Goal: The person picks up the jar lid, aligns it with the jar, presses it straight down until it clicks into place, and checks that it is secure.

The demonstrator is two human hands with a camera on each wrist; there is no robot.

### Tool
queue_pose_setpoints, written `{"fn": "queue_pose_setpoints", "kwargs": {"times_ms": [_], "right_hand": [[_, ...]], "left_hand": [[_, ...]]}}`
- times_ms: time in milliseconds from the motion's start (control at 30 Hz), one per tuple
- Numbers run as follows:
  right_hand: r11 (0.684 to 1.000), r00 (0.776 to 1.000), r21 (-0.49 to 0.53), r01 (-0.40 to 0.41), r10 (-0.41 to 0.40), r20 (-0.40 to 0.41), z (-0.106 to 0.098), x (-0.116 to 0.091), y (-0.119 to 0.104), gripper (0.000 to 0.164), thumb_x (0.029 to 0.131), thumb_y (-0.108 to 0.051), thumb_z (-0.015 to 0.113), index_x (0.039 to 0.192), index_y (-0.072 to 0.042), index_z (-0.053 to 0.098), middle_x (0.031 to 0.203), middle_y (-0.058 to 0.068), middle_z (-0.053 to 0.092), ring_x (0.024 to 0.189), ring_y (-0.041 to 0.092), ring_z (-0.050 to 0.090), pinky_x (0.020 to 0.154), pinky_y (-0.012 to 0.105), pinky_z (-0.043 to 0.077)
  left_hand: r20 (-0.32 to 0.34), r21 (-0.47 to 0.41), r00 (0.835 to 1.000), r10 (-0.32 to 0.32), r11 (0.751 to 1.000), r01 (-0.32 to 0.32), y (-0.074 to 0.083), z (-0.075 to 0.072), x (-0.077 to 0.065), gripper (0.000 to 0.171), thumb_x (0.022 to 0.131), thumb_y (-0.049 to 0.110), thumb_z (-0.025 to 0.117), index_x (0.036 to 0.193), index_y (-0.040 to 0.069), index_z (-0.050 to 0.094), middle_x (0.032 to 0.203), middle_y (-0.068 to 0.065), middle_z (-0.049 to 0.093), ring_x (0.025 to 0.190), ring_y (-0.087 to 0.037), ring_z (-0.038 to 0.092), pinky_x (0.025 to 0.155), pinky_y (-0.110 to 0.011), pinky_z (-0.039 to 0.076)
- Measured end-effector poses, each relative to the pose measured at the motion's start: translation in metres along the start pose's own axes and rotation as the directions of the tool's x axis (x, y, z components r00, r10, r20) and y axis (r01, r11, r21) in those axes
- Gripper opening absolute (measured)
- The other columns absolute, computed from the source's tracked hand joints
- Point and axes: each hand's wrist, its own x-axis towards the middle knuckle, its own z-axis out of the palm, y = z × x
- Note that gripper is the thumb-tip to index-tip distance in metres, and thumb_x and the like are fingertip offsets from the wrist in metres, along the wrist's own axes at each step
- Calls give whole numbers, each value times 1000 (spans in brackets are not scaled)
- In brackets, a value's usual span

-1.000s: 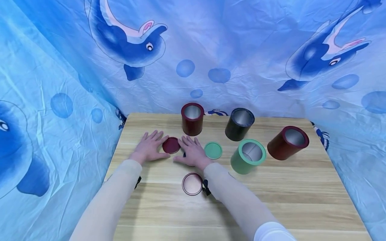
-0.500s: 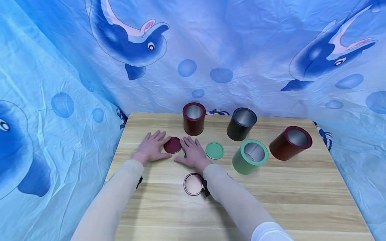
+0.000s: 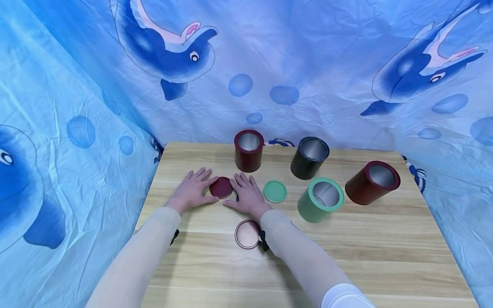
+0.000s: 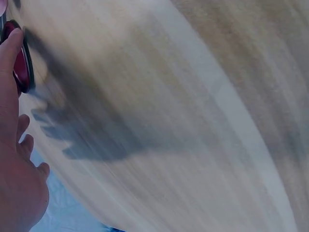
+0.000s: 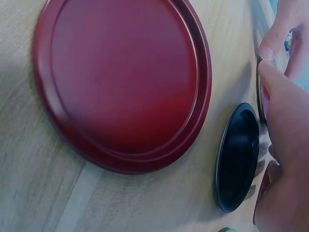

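Note:
My left hand [image 3: 192, 190] lies low over the wooden table with its fingers spread. Its index finger touches the left side of a dark red round lid [image 3: 221, 187]. From the other side, the extended fingers of my right hand [image 3: 248, 196] reach that lid's right edge. A black lid [image 5: 237, 157] sits beneath my right hand, mostly hidden in the head view. Another dark red lid [image 3: 247, 234] lies nearer, beside my right wrist. To the right of that hand lies a green lid [image 3: 275, 191]. In the left wrist view, the thumb and fingers [image 4: 9, 53] show at the left edge.
Uncovered canisters stand along the back and right: a dark red one [image 3: 248, 160], a black one [image 3: 305, 166], a green one [image 3: 313, 208] and a second dark red one [image 3: 362, 188]. A blue dolphin-print sheet [image 3: 246, 55] hangs around the wooden table [image 3: 366, 256].
The head view has shifted slightly. The dark red lid between my hands has slid a little toward me. Both hands keep nearly the same place.

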Motion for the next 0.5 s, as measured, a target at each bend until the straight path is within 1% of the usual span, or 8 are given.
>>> {"fn": "queue_pose_setpoints", "kwargs": {"times_ms": [100, 200, 333, 500], "right_hand": [[1000, 1000, -3, 9, -9, -10, 0, -1, 0, 90, 99, -74, 56, 169, -21, 35, 179, 4, 20, 166, 24, 8, 134, 49, 4], [1000, 1000, -5, 17, -17, -18, 0, -2, 0, 88, 99, -73, 57, 169, -23, 37, 178, 4, 21, 166, 24, 8, 134, 49, 4], [999, 999, -5, 32, -32, -36, 0, -4, 1, 85, 100, -72, 58, 168, -25, 39, 178, 5, 23, 166, 25, 10, 134, 50, 5], [999, 997, 11, 50, -49, -55, 1, -4, 0, 83, 100, -70, 60, 166, -24, 42, 177, 6, 27, 166, 26, 12, 134, 50, 5]], "left_hand": [[-22, 0, 1000, 9, 1000, -9, 0, 1, -4, 83, 95, 63, 72, 161, 17, 51, 172, -19, 34, 162, -41, 23, 129, -66, 15], [-29, 1, 1000, 10, 1000, -10, -1, 3, -7, 83, 95, 61, 73, 161, 16, 51, 172, -19, 35, 162, -41, 23, 130, -65, 15], [-27, 2, 1000, 5, 1000, -5, -4, 6, -10, 86, 94, 62, 74, 162, 17, 49, 172, -18, 35, 162, -40, 23, 130, -65, 15], [-18, -4, 1000, 1, 1000, -1, -4, 6, -11, 89, 93, 65, 73, 163, 17, 48, 172, -19, 34, 162, -41, 23, 130, -66, 15]]}}
